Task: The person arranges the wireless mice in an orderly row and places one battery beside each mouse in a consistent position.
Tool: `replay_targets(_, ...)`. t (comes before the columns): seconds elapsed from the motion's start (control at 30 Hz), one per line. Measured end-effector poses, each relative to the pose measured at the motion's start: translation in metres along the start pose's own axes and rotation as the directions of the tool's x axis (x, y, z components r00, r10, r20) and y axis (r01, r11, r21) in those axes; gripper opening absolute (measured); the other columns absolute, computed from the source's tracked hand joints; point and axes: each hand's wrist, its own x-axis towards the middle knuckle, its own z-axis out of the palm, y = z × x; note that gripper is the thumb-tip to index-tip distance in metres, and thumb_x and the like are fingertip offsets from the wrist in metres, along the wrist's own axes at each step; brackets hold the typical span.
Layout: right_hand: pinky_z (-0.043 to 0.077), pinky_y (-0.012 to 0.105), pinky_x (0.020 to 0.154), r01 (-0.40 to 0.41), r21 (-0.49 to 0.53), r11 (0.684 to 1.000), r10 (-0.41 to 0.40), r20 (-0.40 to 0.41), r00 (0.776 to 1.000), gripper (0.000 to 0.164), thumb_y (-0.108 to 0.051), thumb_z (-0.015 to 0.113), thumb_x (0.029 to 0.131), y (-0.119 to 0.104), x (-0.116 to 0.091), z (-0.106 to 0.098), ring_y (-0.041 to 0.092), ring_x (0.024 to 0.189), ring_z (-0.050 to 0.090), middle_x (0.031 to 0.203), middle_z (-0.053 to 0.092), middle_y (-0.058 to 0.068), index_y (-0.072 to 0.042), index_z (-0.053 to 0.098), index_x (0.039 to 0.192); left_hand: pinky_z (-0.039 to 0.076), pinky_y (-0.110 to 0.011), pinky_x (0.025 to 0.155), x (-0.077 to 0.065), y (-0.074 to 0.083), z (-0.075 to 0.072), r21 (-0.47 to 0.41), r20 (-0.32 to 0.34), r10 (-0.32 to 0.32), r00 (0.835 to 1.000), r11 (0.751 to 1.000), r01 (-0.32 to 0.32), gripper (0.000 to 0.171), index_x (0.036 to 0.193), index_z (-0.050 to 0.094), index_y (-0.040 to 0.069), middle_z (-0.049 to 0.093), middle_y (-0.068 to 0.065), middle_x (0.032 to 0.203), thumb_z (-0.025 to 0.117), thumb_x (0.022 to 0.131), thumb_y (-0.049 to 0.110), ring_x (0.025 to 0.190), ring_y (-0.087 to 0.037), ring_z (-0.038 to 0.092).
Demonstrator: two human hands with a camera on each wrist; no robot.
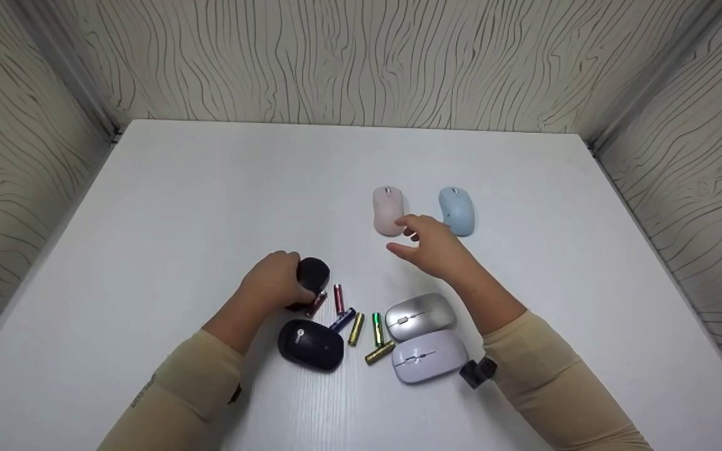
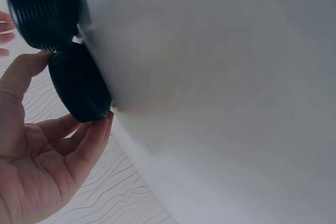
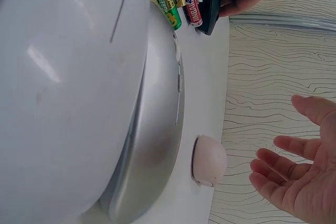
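My left hand (image 1: 271, 279) grips a black computer mouse (image 1: 314, 274) at the middle of the table, thumb on one side and fingers on the other. In the left wrist view the held mouse (image 2: 79, 85) sits low over the white surface, next to a second black mouse (image 2: 42, 9). Beside the left thumb lies a red battery (image 1: 317, 305). My right hand (image 1: 434, 248) reaches over the table with nothing in it, thumb and fingers spread apart. Its fingertips overlap the lower edge of a pink mouse (image 1: 387, 210) in the head view; a light blue mouse (image 1: 460, 214) lies just beyond.
Several loose batteries, among them a green one (image 1: 378, 329) and a blue one (image 1: 343, 320), lie between the black mice and a silver mouse (image 1: 427, 315). A pale lilac mouse (image 1: 437, 358) lies against the silver one. Patterned panels (image 1: 361, 62) stand around the white table (image 1: 210, 169).
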Motion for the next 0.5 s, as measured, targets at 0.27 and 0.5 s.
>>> replay_targets(0.27, 0.048, 0.042, 0.085, -0.002, 0.002, 1.000, 0.002, 0.001, 1.000, 0.053, -0.031, 0.063, 0.086, 0.0021, 0.0001, 0.0005, 0.031, 0.109, 0.052, 0.119, 0.054, 0.017, -0.007, 0.047, 0.130, 0.046, -0.039, 0.081, 0.0022, -0.0010, 0.0004, -0.001, -0.005, 0.004, 1.000, 1.000, -0.004, 0.064, 0.115, 0.054, -0.004, 0.057, -0.011, 0.096, 0.075, 0.067, 0.034, 0.088, -0.025, 0.054)
replay_targets(0.5, 0.047, 0.041, 0.085, 0.006, -0.013, 1.000, -0.006, 0.000, 1.000, 0.053, -0.032, 0.063, 0.086, 0.0030, 0.0006, -0.0007, 0.032, 0.108, 0.053, 0.118, 0.055, 0.017, -0.006, 0.047, 0.130, 0.047, -0.038, 0.076, 0.0056, -0.0027, -0.0003, 0.000, -0.015, -0.014, 1.000, 1.000, 0.014, 0.060, 0.110, 0.055, -0.002, 0.056, -0.009, 0.092, 0.075, 0.067, 0.036, 0.083, -0.023, 0.053)
